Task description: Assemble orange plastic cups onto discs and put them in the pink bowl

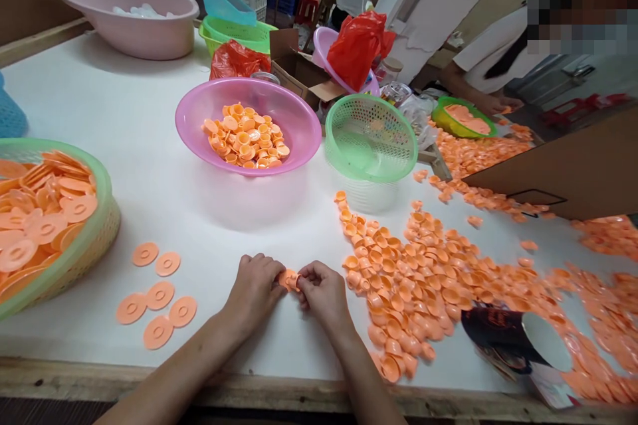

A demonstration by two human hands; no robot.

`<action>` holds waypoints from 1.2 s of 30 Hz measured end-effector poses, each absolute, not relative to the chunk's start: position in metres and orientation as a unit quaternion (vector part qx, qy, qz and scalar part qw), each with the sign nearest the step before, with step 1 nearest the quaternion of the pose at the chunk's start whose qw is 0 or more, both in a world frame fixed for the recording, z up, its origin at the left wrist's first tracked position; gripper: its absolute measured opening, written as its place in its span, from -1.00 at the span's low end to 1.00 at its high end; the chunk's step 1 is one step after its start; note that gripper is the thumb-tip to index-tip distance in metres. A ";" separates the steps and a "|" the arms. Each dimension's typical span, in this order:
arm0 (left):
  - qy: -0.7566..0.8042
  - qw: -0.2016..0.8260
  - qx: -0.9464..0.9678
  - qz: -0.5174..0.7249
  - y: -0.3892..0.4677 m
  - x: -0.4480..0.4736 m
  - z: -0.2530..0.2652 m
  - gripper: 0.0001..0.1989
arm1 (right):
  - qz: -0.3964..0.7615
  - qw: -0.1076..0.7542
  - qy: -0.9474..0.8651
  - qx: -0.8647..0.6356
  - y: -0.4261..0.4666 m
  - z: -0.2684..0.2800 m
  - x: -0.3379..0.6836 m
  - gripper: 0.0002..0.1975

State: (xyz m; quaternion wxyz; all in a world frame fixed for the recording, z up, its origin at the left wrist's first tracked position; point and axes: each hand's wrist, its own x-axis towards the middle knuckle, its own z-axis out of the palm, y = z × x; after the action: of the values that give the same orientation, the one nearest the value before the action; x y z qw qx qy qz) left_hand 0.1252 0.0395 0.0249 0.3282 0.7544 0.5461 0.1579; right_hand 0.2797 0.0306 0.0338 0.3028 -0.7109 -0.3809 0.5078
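Observation:
Near the table's front edge, both my hands meet over a small orange plastic piece. My left hand [256,289] pinches an orange disc [286,278] between thumb and fingers. My right hand [323,289] is closed on its right side, its fingertips around a small orange part whose shape is mostly hidden. Left of my hands lie several flat orange discs [160,295] with raised rings. A spread pile of small orange cups [413,272] lies to my right. Beyond my hands a pink basin [192,139] holds several orange pieces.
A green basket [112,212] full of orange discs stands at the left edge. A green colander [371,176] is beside the pink basin. A dark paper cup [498,339] lies at right. A cardboard panel [573,159] divides off a co-worker [491,60]. A pale basin [134,33] stands behind.

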 end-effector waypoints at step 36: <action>0.535 0.545 0.555 0.329 0.012 0.118 0.043 -0.76 | 0.331 0.439 -0.591 -0.591 -0.022 0.029 0.266 -0.90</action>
State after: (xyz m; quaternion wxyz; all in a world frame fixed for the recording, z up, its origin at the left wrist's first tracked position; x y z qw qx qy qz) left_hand 0.1182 0.0117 0.0434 0.5452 0.5555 0.5345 0.3294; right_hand 0.2659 -0.0225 0.0286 0.4394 -0.5906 -0.5905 0.3307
